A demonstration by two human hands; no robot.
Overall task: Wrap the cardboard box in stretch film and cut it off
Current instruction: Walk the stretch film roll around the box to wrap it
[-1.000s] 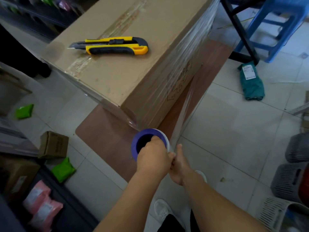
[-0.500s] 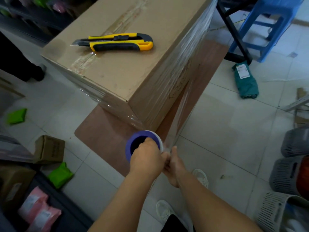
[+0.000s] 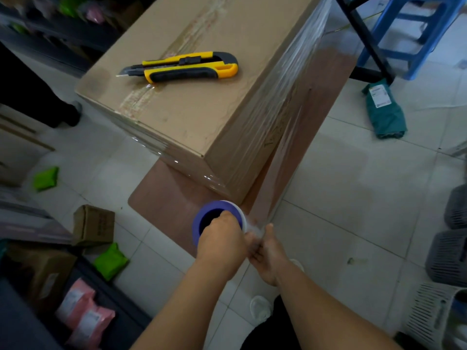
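Two hands hold a film roll (image 3: 219,218) just off the near corner of a box (image 3: 192,114) standing on a board (image 3: 174,198).

The box sits ahead of the hands, its long axis running away and to the right. Film (image 3: 283,137) already covers its sides. A taut sheet stretches from the right side back to the roll, which is held upright near the bottom corner. The left hand (image 3: 222,246) grasps the roll's purple top rim. The right hand (image 3: 269,253) is beside it against the film, its fingers hidden, so I cannot tell its grip. A knife (image 3: 182,68) lies on the box top, well apart, likely nearer the left hand. Counted: one box, one roll, one knife, two hands.
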